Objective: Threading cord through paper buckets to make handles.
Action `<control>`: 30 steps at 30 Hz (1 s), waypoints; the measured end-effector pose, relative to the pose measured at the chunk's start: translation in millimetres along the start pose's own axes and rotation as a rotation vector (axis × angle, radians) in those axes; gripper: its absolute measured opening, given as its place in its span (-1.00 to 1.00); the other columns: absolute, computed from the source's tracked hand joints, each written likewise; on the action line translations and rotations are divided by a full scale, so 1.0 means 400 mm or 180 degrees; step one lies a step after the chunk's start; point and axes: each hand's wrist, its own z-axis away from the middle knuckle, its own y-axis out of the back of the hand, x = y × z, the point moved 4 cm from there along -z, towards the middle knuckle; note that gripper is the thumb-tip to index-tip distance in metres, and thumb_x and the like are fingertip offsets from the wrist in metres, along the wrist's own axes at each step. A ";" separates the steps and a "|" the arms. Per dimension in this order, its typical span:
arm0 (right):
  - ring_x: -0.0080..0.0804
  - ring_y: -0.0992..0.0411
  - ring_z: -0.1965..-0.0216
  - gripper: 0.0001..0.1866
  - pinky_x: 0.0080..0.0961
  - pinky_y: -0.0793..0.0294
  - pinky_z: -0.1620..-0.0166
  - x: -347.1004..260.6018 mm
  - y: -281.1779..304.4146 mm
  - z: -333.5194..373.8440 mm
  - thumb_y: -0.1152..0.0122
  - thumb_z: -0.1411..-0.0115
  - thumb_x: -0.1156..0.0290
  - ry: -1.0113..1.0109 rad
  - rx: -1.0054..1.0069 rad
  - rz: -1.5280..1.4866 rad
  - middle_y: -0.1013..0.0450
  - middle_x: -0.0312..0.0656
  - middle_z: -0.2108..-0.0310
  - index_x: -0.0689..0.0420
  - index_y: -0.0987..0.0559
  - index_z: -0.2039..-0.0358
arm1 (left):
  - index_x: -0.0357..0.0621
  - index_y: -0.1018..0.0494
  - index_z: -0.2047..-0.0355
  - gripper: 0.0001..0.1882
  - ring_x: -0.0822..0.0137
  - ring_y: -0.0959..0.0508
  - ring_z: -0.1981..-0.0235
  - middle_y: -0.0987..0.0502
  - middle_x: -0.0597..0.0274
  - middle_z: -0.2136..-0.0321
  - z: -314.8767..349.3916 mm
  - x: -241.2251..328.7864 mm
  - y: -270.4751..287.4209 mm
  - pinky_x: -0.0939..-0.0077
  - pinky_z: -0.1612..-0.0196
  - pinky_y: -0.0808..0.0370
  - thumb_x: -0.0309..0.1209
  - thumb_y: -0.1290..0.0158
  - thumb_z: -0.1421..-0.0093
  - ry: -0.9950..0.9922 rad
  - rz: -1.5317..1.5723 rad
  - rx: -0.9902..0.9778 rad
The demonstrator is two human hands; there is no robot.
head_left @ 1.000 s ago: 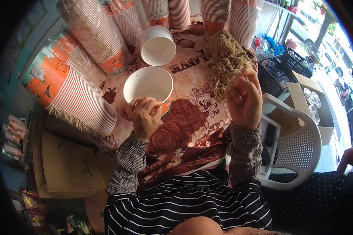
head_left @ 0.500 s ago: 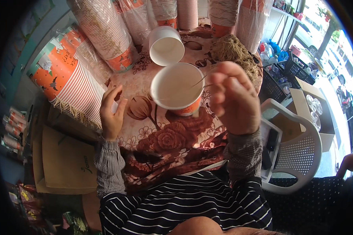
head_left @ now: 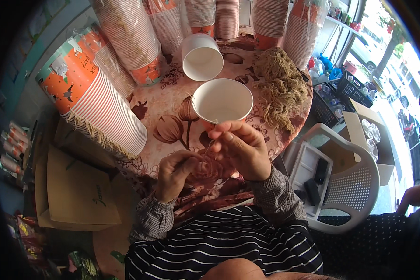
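Observation:
A white-lined orange paper tub (head_left: 222, 100) stands upright in front of me, its mouth facing up. Just on my side of it, my left hand (head_left: 175, 172) and my right hand (head_left: 241, 149) are close together, both with fingers pinched. A thin pale cord (head_left: 209, 147) runs between them, and a small end of it shows near the tub's rim. Behind stands a second white tub (head_left: 203, 63), with its mouth turned toward me. To the right lies a loose heap of tan cords (head_left: 280, 88).
A tall nested stack of orange tubs (head_left: 109, 107) leans at the left, cords hanging along its side. Several plastic-wrapped stacks (head_left: 126, 42) line the table's far edge. On the right is a white plastic chair (head_left: 354, 186) with a tray (head_left: 308, 175). A cardboard box (head_left: 81, 191) stands at lower left.
My right hand has come down and left from above the table's right side. My left hand has moved right to meet it, closing its fingers. The upright tub sits slightly further right in view.

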 end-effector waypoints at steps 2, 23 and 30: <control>-0.50 -0.50 0.23 -0.77 -0.59 -0.53 0.20 0.025 0.028 0.020 0.01 -0.33 0.48 -0.0139 0.0150 0.0053 -0.48 -0.17 0.15 0.24 -0.45 0.03 | -0.34 -0.48 0.20 -0.81 0.52 -0.52 0.41 -0.55 0.27 0.44 0.014 -0.014 0.021 0.66 0.25 -0.45 -0.43 0.02 -0.32 0.0003 0.0012 0.0167; -0.49 -0.50 0.31 -0.81 -0.61 -0.57 0.25 0.072 0.084 0.021 0.05 -0.33 0.53 -0.0029 0.0283 -0.0880 -0.50 -0.14 0.19 0.25 -0.46 0.09 | -0.26 -0.45 0.26 -0.46 0.42 -0.46 0.44 -0.45 0.27 0.46 -0.027 -0.217 -0.076 0.49 0.33 -0.46 0.05 0.16 -0.32 0.1871 0.2531 0.0023; -0.48 -0.50 0.35 -0.80 -0.59 -0.56 0.31 0.095 0.122 0.045 0.02 -0.30 0.55 -0.0151 0.0764 -0.0210 -0.50 -0.14 0.20 0.25 -0.47 0.09 | -0.26 -0.43 0.45 -0.70 0.49 -0.39 0.59 -0.42 0.34 0.60 -0.026 -0.097 0.005 0.64 0.51 -0.31 -0.28 0.03 -0.34 -0.0144 -0.1299 0.0965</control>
